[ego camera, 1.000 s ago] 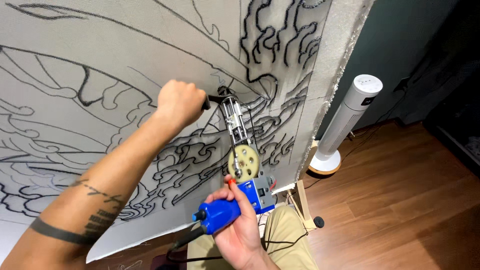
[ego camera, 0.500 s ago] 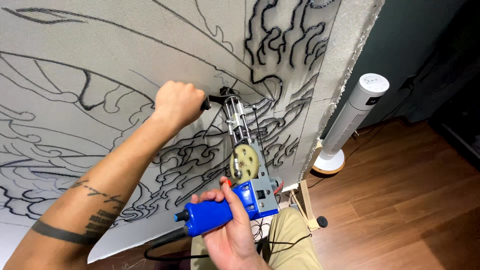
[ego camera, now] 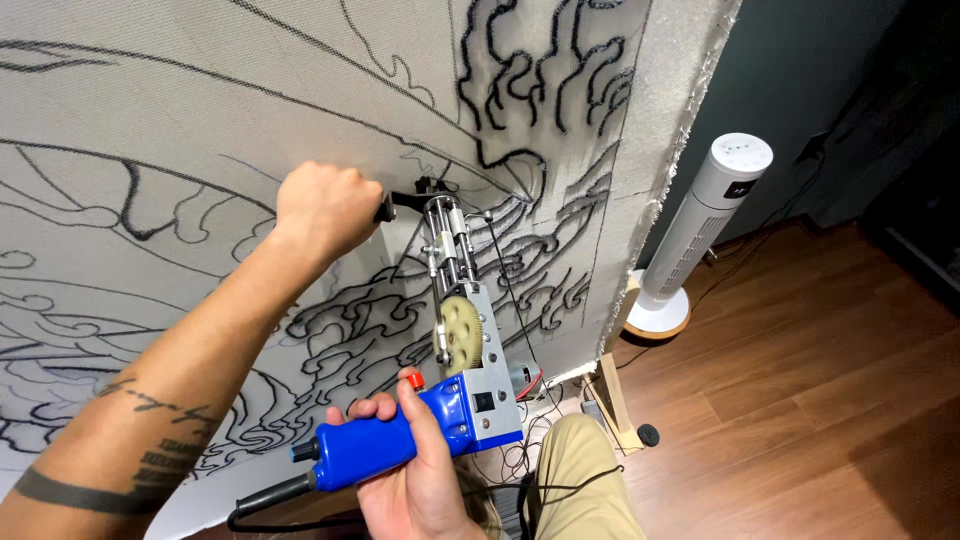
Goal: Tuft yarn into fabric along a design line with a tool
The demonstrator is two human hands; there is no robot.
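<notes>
While gripped: tufting gun (ego camera: 455,330), both hands.

Left hand (ego camera: 325,207) fisted, arm outstretched; right hand (ego camera: 415,470) clenched, low

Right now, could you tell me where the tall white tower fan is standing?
In the head view, the tall white tower fan stands at the right on the wooden floor, just past the right edge of the stretched cloth with black line drawings and before the dark wall.

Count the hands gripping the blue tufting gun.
2. The left hand clasps the black front handle up against the stretched white cloth; the right hand wraps the blue rear grip of the tufting gun below. No others show.
</notes>
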